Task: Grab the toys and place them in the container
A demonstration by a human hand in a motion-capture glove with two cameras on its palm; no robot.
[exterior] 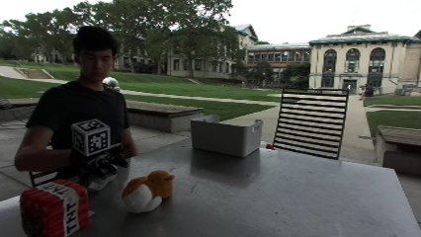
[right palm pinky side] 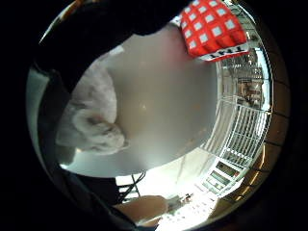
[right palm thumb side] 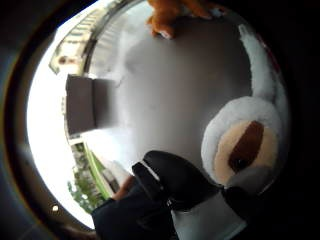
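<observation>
Outside view, step: picking up the first toy; gloved right hand [exterior: 99,165] low at the near table [exterior: 276,197] edge, something pale just under it, fingers bent down over it.
Outside view, toys: orange and white plush [exterior: 148,191] lying on the table near the hand; red block marked TNT [exterior: 54,207] at the near corner, soft-looking, with a white band.
Outside view, container: grey box [exterior: 226,135], open on top, straight thin walls, standing well apart from the hand at the far side of the table.
Thumb side palm view: white plush toy [right palm thumb side: 245,145] with a round pale face and a brown patch, close against the palm; black thumb [right palm thumb side: 175,175] curled beside it, probably gripping; orange toy [right palm thumb side: 170,15] far off on the smooth grey top.
Little finger side palm view: fluffy white fabric [right palm pinky side: 94,120] beside the palm; red checked block [right palm pinky side: 211,29] at the table edge.
Next move, judged: lifting the white toy and carrying it across the table to the box, above its rim before letting go.
</observation>
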